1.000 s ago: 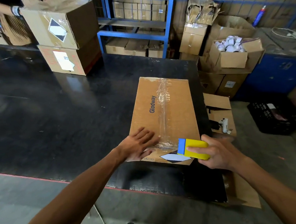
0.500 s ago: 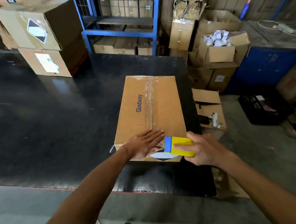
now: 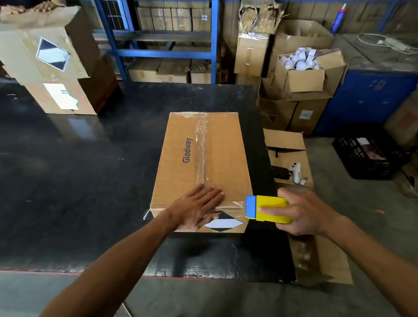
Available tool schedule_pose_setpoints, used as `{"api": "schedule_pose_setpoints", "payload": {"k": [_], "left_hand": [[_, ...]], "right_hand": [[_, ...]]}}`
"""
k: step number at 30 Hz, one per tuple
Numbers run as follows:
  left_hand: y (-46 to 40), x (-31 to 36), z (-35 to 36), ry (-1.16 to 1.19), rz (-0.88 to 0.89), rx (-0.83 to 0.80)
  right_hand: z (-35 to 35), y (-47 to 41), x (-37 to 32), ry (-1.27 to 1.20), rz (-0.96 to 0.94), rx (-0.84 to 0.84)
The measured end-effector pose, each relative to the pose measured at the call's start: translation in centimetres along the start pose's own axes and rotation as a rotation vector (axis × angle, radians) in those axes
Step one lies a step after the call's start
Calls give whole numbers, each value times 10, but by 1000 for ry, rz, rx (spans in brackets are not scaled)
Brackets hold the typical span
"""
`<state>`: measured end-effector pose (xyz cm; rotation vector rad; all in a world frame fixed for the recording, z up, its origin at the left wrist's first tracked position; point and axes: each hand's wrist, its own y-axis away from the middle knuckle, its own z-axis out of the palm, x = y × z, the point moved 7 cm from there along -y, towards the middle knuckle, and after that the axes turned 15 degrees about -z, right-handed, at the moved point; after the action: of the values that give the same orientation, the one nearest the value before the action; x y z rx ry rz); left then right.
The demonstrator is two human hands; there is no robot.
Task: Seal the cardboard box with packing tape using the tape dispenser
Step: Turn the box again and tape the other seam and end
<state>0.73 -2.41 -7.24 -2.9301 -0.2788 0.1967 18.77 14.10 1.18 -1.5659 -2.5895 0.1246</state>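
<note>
A brown cardboard box (image 3: 217, 155) marked "Glodway" lies flat on the black table (image 3: 81, 182), with clear tape running along its centre seam. A black-and-white diamond label sits on its near side. My left hand (image 3: 199, 208) lies flat, fingers spread, on the box's near edge over the tape. My right hand (image 3: 303, 213) grips the yellow and blue tape dispenser (image 3: 266, 208) just off the box's near right corner. A strip of clear tape runs from the dispenser across the near edge towards my left hand.
Two stacked cardboard boxes (image 3: 56, 70) stand at the table's far left, another person's hands on top. Blue shelving (image 3: 165, 37) rises behind. Right of the table are open boxes (image 3: 303, 77), a box holding a white handheld tool (image 3: 296, 173), and a black crate (image 3: 368, 154).
The dispenser has moved right, past the box's near right corner, drawing tape along the near edge. My left hand stays pressed flat on the near edge.
</note>
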Motion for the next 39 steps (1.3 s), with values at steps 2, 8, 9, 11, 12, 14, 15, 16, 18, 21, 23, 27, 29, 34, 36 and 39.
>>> {"api": "schedule_pose_setpoints", "payload": {"k": [2, 8, 9, 11, 12, 14, 15, 16, 18, 21, 23, 27, 29, 34, 36, 39], "left_hand": [[-18, 18, -4, 13, 2, 34], [-48, 51, 11, -3, -28, -9], [-48, 50, 13, -13, -33, -6], [-48, 50, 12, 3, -32, 0], [-48, 51, 11, 7, -30, 6], [-48, 51, 12, -6, -24, 33], [-48, 51, 12, -11, -19, 43], [-48, 51, 12, -11, -16, 44], [-48, 50, 11, -4, -20, 34], [-48, 48, 12, 9, -26, 24], [-47, 48, 13, 13, -28, 20], [-48, 49, 14, -6, -26, 11], [-49, 49, 14, -14, -27, 10], [-48, 50, 13, -30, -30, 11], [-49, 50, 11, -29, -40, 10], [-49, 50, 12, -24, -41, -8]], "right_hand": [[1, 2, 1, -6, -7, 16], [7, 4, 3, -17, 29, 14], [7, 5, 4, -17, 39, 20], [6, 5, 3, -15, 50, 39], [6, 5, 1, -7, 48, 47], [8, 8, 0, 15, 30, 47], [9, 10, 1, 18, 22, 45], [9, 11, 2, 14, 18, 45], [8, 11, 4, -2, 25, 33], [3, 12, 7, 1, 13, -6], [-5, 24, 12, 23, -4, -21], [-13, 61, 25, 57, 7, -33], [-4, 60, 27, 73, 15, -40], [32, 22, 17, 104, 78, -45], [38, 15, 15, 102, 100, -35], [41, 13, 7, 132, 80, -51]]}}
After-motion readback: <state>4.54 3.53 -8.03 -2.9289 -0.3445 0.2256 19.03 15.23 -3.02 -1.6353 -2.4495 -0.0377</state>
